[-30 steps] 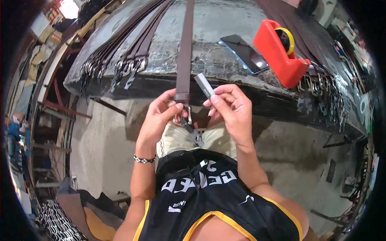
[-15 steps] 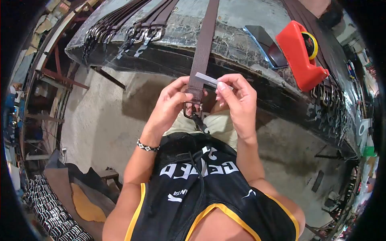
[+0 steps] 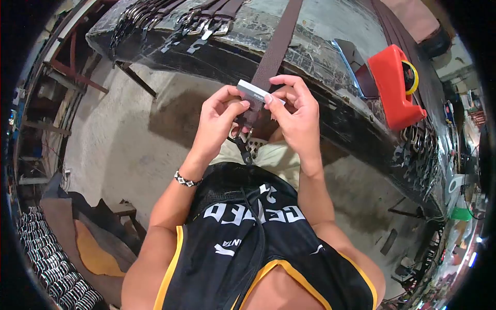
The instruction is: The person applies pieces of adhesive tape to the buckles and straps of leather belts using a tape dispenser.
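Observation:
A dark brown belt (image 3: 274, 54) runs from the workbench down to my lap, its buckle end toward me. My left hand (image 3: 213, 120) is closed around that end, thumb on top, just above the metal buckle (image 3: 237, 134). A small white and grey printed strip (image 3: 252, 92) lies slanted across the belt. Its right end is pinched between the thumb and fingers of my right hand (image 3: 298, 116), while my left thumb sits at its lower left edge. Part of the buckle is hidden behind my left fingers.
On the bench (image 3: 315, 46) stand a red tape dispenser (image 3: 390, 93) and a phone-like dark slab (image 3: 356, 67). Bundles of buckled belts (image 3: 206, 20) hang over its front edge at left, more belts (image 3: 421, 155) at right. Leather pieces (image 3: 98, 248) and stacked coiled belts (image 3: 51, 263) sit lower left.
The strip has turned its printed face up and moved left across the belt. My left thumb has shifted up to the strip's edge. The view has shifted slightly.

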The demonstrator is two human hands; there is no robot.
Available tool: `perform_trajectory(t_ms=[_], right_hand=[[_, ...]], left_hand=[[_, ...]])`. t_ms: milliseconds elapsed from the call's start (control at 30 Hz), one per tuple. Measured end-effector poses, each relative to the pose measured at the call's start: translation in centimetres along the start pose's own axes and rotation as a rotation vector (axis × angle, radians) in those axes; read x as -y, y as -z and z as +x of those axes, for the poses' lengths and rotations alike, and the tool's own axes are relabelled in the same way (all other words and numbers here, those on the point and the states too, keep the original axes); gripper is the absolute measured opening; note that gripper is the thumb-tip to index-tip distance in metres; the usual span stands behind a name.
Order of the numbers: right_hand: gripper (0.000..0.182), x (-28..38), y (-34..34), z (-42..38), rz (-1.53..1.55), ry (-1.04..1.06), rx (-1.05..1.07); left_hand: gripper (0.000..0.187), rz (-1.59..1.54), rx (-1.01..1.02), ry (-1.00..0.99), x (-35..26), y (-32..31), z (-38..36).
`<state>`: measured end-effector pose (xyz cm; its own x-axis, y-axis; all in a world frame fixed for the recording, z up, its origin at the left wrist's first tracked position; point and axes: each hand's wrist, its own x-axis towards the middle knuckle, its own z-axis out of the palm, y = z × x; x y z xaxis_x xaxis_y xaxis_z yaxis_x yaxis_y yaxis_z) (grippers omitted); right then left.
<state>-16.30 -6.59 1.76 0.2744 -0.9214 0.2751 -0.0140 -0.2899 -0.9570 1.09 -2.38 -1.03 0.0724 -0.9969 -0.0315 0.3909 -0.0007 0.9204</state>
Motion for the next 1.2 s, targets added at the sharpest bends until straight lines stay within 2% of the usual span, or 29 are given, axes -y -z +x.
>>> perform_trajectory(t_ms=[733, 833, 933, 967, 1100, 1200], right_hand=[[0.032, -0.2, -0.5, 0.3, -0.057, -0.012, 0.081], [0.031, -0.1, -0.6, 0.1, -0.059, 0.016, 0.002], [0.027, 0.0, -0.5, -0.2, -0.216, 0.2, -0.218], [0.016, 0.6, -0.6, -0.7, -0.284, 0.202, -0.312], [0.009, 1.5, -0.9, -2.9, -0.255, 0.017, -0.215], [0.014, 0.4, -1.7, -2.5, -0.301, 0.039, -0.173]], left_hand=[[0.011, 0.046, -0.029, -0.064, -0.4, -0.4, 0.0], [0.012, 0.076, -0.04, -0.092, 0.1, -0.3, 0.1], [0.011, 0.112, -0.053, -0.094, 0.0, -0.4, -0.1], [0.011, 0.122, -0.06, -0.098, 0.1, -0.5, -0.1], [0.011, 0.159, -0.063, -0.122, 0.0, -0.7, -0.4], [0.013, 0.155, -0.07, -0.127, 0.1, -0.6, -0.4]])
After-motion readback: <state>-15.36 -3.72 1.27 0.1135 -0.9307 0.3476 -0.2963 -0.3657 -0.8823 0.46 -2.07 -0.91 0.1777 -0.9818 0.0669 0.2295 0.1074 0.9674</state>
